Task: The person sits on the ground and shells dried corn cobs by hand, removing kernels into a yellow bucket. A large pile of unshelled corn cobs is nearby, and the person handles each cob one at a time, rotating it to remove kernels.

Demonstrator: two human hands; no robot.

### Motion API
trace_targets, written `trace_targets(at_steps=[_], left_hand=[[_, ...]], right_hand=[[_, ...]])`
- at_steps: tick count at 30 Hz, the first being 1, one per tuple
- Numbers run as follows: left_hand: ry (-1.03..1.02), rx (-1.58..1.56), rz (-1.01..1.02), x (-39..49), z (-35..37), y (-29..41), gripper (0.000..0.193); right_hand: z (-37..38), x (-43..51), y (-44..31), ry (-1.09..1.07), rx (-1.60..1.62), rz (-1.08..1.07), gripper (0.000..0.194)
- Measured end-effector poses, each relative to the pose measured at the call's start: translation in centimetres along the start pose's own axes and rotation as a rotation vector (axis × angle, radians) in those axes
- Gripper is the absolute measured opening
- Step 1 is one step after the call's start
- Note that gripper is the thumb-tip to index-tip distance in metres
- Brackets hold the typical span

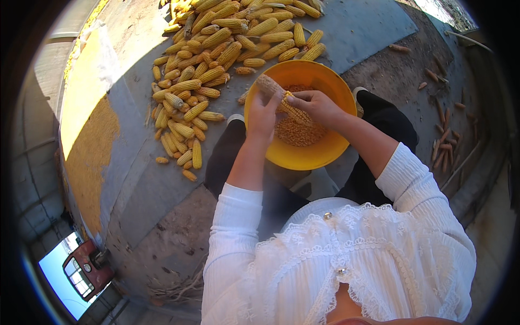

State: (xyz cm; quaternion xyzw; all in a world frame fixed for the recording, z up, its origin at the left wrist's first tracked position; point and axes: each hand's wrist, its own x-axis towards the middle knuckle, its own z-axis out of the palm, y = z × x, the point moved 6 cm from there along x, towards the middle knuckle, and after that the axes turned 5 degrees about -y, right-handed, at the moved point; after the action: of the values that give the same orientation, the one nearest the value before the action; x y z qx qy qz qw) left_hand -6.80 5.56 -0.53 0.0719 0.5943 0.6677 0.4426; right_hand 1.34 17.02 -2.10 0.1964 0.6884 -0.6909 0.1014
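Over a yellow basin (307,159), both hands are on one ear of corn (296,113). Its upper left end is a bare brownish cob; rows of yellow kernels cover the lower right end. My left hand (262,115) grips the ear around its middle, near the bare end. From the other side, my right hand (323,109) has its thumb and fingers on the kernels just below the stripped part. Loose corn kernels (300,136) cover the basin's bottom beneath the ear. The hands partly hide the ear and the basin's left wall.
A large heap of unshelled corn ears (211,75) lies ahead and left of the basin. Bare cobs (445,150) are scattered at the right. Spread kernels (95,134) cover a sheet at far left. A red vehicle (87,270) stands beyond an opening.
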Motion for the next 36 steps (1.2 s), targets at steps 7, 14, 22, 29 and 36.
trace_targets(at_steps=[7, 14, 22, 29, 36], left_hand=[[-0.011, 0.030, 0.062, -0.4, 0.2, 0.9, 0.040], [-0.048, -0.044, 0.121, -1.0, 0.5, 0.6, 0.041], [-0.049, 0.063, 0.146, -1.2, 0.7, 0.9, 0.042], [-0.100, -0.055, 0.150, -1.1, 0.7, 0.7, 0.042], [0.024, -0.040, 0.172, -1.0, -0.6, 1.5, 0.041]], right_hand=[[-0.1, -0.1, 0.7, 0.056, 0.232, 0.013, 0.047], [0.0, -0.5, 1.1, 0.057, 0.349, 0.066, 0.040], [0.3, -0.7, -0.2, 0.077, 0.355, -0.095, 0.040], [0.0, 0.1, 0.9, 0.042, 0.421, -0.032, 0.042], [0.2, 0.0, 0.3, 0.018, 0.313, -0.095, 0.046]])
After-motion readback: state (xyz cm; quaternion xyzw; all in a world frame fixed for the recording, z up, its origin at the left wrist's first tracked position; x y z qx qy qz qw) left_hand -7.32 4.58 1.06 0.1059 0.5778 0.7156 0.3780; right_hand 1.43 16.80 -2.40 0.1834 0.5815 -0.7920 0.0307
